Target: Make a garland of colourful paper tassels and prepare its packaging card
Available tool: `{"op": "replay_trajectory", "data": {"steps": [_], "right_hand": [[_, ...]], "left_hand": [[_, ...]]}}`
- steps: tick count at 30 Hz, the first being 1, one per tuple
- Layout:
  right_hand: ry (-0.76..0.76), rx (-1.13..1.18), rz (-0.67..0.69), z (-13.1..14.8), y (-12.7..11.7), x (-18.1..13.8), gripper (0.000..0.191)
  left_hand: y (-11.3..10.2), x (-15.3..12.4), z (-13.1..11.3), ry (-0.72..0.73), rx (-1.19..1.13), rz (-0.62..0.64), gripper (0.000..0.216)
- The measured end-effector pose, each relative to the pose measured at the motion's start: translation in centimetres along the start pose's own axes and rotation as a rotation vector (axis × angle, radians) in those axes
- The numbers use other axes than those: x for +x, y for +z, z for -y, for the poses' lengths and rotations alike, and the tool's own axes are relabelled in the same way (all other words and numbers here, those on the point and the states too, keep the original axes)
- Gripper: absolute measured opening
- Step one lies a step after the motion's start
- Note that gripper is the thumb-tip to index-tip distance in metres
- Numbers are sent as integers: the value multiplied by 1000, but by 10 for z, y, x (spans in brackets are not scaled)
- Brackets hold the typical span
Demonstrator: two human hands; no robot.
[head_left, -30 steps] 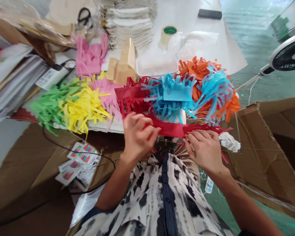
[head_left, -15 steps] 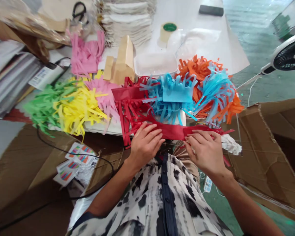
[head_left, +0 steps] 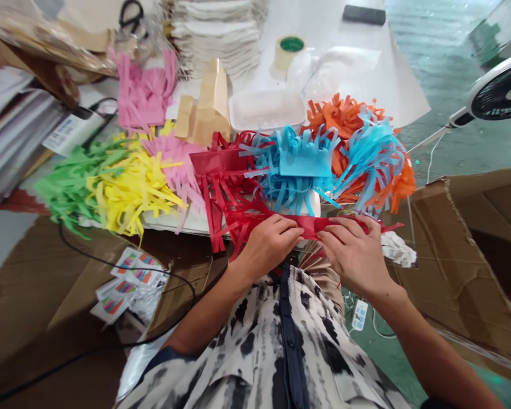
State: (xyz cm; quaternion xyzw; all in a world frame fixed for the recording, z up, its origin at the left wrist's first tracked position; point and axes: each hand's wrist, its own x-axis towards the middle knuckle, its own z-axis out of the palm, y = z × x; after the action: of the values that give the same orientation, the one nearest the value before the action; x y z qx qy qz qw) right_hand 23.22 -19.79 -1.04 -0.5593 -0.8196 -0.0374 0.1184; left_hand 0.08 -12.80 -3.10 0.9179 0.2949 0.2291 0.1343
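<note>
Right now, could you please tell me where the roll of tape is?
In the head view, the roll of tape is on the table, just right of centre near the top, beyond the white tray and right of the white stack.

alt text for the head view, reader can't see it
A person's left hand and right hand hold a red strip at a table edge. Beyond lie fringed bundles in green, yellow, pink, red, blue and orange; a fan at right.

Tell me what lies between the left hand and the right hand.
In the head view, a short stretch of the red strip bridges the gap between the left hand and the right hand.
</note>
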Motion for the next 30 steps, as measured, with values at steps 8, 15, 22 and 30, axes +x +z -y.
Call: {"op": "replay_trajectory", "data": {"steps": [8, 15, 22, 30], "right_hand": [[98, 124, 48, -5, 1, 8, 22], [260, 142, 92, -10, 9, 16, 29], [292, -8, 201, -7, 9, 26, 31], [284, -109, 234, -4, 9, 31, 35]], "left_hand": [[5, 0, -3, -38, 45, 3, 15], [-14, 0, 4, -301, 88, 24, 21], [-10, 9, 5, -381, 287, 83, 17], [-8, 12, 6, -369, 326, 92, 19]]}}
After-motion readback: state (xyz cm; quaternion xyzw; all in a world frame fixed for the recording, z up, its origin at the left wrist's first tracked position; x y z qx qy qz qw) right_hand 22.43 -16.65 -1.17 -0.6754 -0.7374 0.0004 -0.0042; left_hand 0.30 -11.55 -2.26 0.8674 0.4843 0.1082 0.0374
